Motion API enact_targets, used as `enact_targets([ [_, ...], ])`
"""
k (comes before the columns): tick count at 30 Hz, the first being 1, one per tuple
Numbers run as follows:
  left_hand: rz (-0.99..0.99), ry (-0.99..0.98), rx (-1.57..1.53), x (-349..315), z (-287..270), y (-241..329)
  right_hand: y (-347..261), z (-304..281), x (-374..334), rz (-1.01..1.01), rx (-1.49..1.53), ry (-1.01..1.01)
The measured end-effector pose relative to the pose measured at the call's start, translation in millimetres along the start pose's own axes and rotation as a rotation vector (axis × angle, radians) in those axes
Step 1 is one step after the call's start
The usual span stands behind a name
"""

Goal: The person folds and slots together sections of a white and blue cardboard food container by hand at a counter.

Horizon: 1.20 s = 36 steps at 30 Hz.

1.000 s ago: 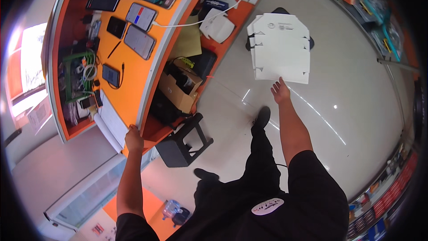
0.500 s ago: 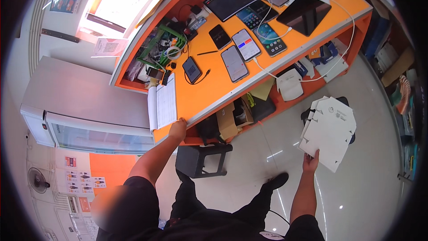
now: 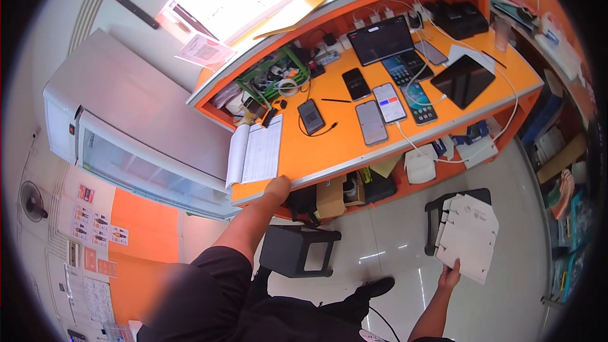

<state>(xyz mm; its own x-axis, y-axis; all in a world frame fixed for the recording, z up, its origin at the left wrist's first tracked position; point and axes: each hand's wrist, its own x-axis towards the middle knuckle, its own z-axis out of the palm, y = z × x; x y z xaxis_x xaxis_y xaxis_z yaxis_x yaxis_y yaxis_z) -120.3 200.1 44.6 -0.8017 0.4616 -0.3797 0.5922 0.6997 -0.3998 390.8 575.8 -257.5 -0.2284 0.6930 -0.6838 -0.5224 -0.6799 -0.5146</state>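
My right hand (image 3: 449, 276) grips the lower edge of a stack of flat white cardboard sheets (image 3: 468, 234) with notched, angled edges. The sheets are held over the floor, partly in front of a dark stool (image 3: 433, 225). My left hand (image 3: 277, 189) is curled over the front edge of the orange desk (image 3: 304, 163), and its fingertips are partly hidden. Beside it an open ruled notebook (image 3: 261, 152) lies at the desk's left end. Farther along lie a phone with a cable (image 3: 310, 117), a grey-screen phone (image 3: 371, 124) and a white-screen phone (image 3: 389, 102).
A tablet (image 3: 463, 81) and a laptop (image 3: 383, 41) occupy the desk's far side, near a green basket (image 3: 273, 76) of small parts. White charging cables loop over the front edge. A black stool (image 3: 297, 250) stands by my legs; a glass-fronted cabinet (image 3: 145, 152) is at left.
My view has shifted, so the desk appears farther right. The sheets are lower in view, showing more of the stool behind them. My left hand stays at the desk edge.
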Motion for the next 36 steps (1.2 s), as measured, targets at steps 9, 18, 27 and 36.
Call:
enact_targets([
  [9,0.032,-0.032,-0.085,5,-16,-1,20,31,-34,-0.03,0.142,0.007],
  [18,0.049,0.021,-0.112,3,-7,-7,-29,98,-159,-0.107,0.029,-0.165],
  [27,0.101,0.046,-0.147,-7,-19,-6,-71,129,-229,-0.174,-0.155,-0.683],
  [36,-0.042,0.181,-0.412,-3,27,-12,-4,310,-292,-0.05,-0.492,-0.871],
])
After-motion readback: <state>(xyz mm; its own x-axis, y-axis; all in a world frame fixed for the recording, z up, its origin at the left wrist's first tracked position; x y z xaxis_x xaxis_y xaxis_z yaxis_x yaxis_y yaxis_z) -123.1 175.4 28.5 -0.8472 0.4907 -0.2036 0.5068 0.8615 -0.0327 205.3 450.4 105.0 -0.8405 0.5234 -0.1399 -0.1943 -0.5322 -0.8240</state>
